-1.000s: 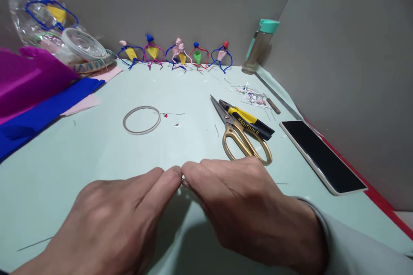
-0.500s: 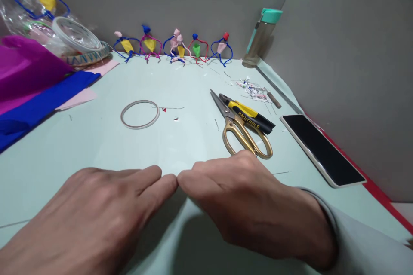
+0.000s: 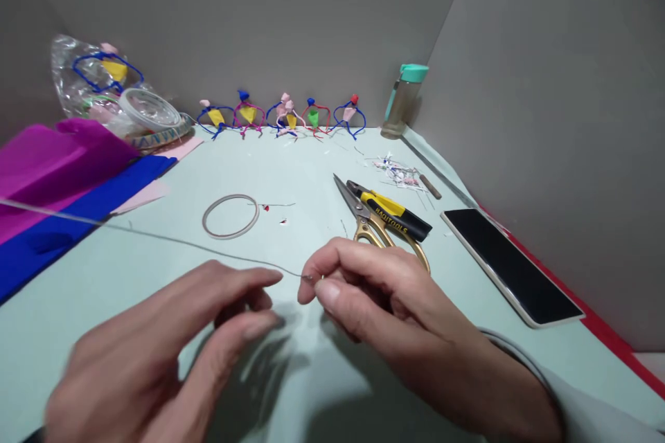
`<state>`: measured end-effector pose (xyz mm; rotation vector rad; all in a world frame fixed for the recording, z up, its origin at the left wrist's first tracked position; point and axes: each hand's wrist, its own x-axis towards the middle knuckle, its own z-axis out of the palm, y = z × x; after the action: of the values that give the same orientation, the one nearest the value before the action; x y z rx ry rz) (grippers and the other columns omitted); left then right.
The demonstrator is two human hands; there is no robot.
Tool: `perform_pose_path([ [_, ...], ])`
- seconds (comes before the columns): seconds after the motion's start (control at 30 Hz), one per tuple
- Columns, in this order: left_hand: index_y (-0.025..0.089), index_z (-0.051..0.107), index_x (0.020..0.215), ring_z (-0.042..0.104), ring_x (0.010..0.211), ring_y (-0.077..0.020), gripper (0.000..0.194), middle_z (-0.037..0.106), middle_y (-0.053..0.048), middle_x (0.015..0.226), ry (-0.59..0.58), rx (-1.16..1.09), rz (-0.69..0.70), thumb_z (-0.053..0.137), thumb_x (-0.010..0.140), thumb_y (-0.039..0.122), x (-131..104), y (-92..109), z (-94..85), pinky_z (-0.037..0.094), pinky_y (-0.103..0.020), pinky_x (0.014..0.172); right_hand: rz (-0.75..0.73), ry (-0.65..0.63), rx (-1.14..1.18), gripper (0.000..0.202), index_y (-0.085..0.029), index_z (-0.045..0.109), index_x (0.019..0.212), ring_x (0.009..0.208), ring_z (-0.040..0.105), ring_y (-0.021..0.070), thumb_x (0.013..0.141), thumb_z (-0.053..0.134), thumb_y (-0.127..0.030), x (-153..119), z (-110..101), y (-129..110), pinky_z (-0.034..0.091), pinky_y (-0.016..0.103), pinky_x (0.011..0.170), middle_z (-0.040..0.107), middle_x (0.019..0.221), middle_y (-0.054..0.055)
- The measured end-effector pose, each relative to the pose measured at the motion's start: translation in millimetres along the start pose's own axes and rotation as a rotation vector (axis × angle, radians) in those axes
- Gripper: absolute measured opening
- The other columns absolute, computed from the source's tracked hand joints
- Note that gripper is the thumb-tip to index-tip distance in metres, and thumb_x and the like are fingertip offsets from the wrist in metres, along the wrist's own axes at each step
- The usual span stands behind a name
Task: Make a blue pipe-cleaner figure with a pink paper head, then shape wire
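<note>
A thin grey wire (image 3: 208, 248) runs from the left edge of the view to the fingertips of my right hand (image 3: 384, 304). Thumb and forefinger of that hand pinch its end, where a small twist or loop shows. My left hand (image 3: 176, 339) is beside it with thumb and forefinger apart and nothing between them, just below the wire. Beyond the right hand lie gold-handled scissors (image 3: 364, 218), partly hidden by it. Pliers with yellow and black grips (image 3: 397, 213) rest against the scissors. A narrow ring of tape (image 3: 206, 228) lies flat beyond the left hand.
Several small wire figures (image 3: 248, 114) stand along the back wall. A bottle with a teal lid (image 3: 400, 107) is at the back right, near scraps (image 3: 397, 172). A phone (image 3: 512, 266) lies at right. Magenta paper (image 3: 62, 152) and blue paper (image 3: 104, 204) lie at left.
My fingertips, pressed together before, are now apart. The left hand has opened, and the wire's end shows in the right hand's pinch. The view has tilted up, so the table sits lower.
</note>
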<state>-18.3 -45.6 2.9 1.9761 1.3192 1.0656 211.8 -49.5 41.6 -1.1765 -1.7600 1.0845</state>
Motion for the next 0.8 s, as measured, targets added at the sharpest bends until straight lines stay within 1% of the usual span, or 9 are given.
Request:
perform_pose_path([
  [0.03,0.043,0.079,0.094,0.068,0.079,-0.0147,0.010,0.078,0.009,0.088,0.047,-0.014,0.014,0.074,0.086,0.040,4.0,5.5,7.0,0.050,-0.019,0.073,0.017,-0.019,0.021,0.016,-0.018,0.067,0.086,0.053,0.047,0.0048,0.090,0.052,-0.014,-0.8,1.9,-0.5,0.036,0.013,0.047,0.053,0.060,-0.008],
  [0.07,0.043,0.078,0.088,0.067,0.074,-0.0139,0.005,0.077,0.010,0.084,0.047,-0.053,-0.037,0.073,0.086,0.044,7.8,10.4,12.1,0.051,-0.019,0.069,0.041,-0.040,0.043,0.016,-0.018,0.066,0.085,0.052,0.046,0.0048,0.090,0.052,-0.015,-1.5,3.8,-1.0,0.035,0.013,0.046,0.052,0.059,-0.008],
  [0.13,0.038,0.076,0.076,0.063,0.062,-0.0130,0.018,0.072,0.008,0.071,-0.034,-0.198,-0.096,0.069,0.089,0.049,13.7,17.5,15.9,0.049,-0.019,0.057,0.103,-0.081,0.100,0.015,-0.018,0.066,0.082,0.051,0.045,0.0053,0.091,0.053,-0.018,-2.2,6.5,-2.6,0.034,0.014,0.045,0.050,0.056,-0.008],
  [0.23,0.030,0.073,0.065,0.059,0.056,-0.0132,0.033,0.065,0.003,0.059,-0.184,-0.425,-0.212,0.067,0.091,0.049,18.0,20.5,13.2,0.047,-0.021,0.052,0.268,-0.164,0.256,0.015,-0.018,0.065,0.080,0.054,0.045,0.0052,0.092,0.056,-0.022,-2.2,5.7,-6.4,0.035,0.015,0.049,0.051,0.057,-0.007],
  [0.33,0.027,0.072,0.058,0.055,0.052,-0.0128,0.035,0.058,0.002,0.053,-0.194,-0.579,-0.344,0.073,0.087,0.046,18.3,17.8,11.9,0.047,-0.022,0.050,0.398,-0.247,0.413,0.017,-0.017,0.065,0.079,0.056,0.045,0.0040,0.092,0.060,-0.027,-1.6,0.9,-7.6,0.034,0.014,0.051,0.052,0.059,-0.007],
  [0.5,0.026,0.067,0.051,0.053,0.054,-0.0157,0.041,0.050,0.001,0.047,-0.206,-0.716,-0.541,0.074,0.083,0.051,15.1,13.6,15.2,0.043,-0.024,0.046,0.439,-0.324,0.638,0.012,-0.017,0.063,0.085,0.049,0.038,0.0026,0.093,0.061,-0.026,0.7,-1.4,0.7,0.029,0.013,0.044,0.051,0.059,-0.008],
  [0.63,0.024,0.063,0.050,0.046,0.049,-0.0130,0.043,0.048,0.002,0.047,-0.200,-0.760,-0.618,0.075,0.082,0.049,16.2,15.6,14.7,0.040,-0.023,0.044,0.486,-0.371,0.684,0.009,-0.018,0.061,0.089,0.043,0.038,0.0033,0.094,0.056,-0.023,2.4,3.0,2.0,0.030,0.013,0.039,0.055,0.061,-0.006],
  [0.7,0.024,0.064,0.051,0.042,0.046,-0.0113,0.041,0.049,0.003,0.048,-0.193,-0.774,-0.633,0.075,0.083,0.047,18.5,17.3,14.3,0.041,-0.022,0.044,0.445,-0.361,0.640,0.011,-0.018,0.060,0.089,0.048,0.047,0.0042,0.095,0.056,-0.026,1.7,4.9,0.8,0.039,0.014,0.045,0.059,0.066,-0.004],
  [0.8,0.025,0.068,0.053,0.040,0.044,-0.0105,0.037,0.050,0.003,0.047,-0.207,-0.769,-0.622,0.075,0.082,0.046,21.7,18.9,14.3,0.042,-0.021,0.044,0.299,-0.287,0.475,0.016,-0.017,0.062,0.088,0.064,0.058,0.0061,0.098,0.057,-0.028,-1.4,6.4,1.4,0.049,0.016,0.062,0.064,0.074,-0.002],
])
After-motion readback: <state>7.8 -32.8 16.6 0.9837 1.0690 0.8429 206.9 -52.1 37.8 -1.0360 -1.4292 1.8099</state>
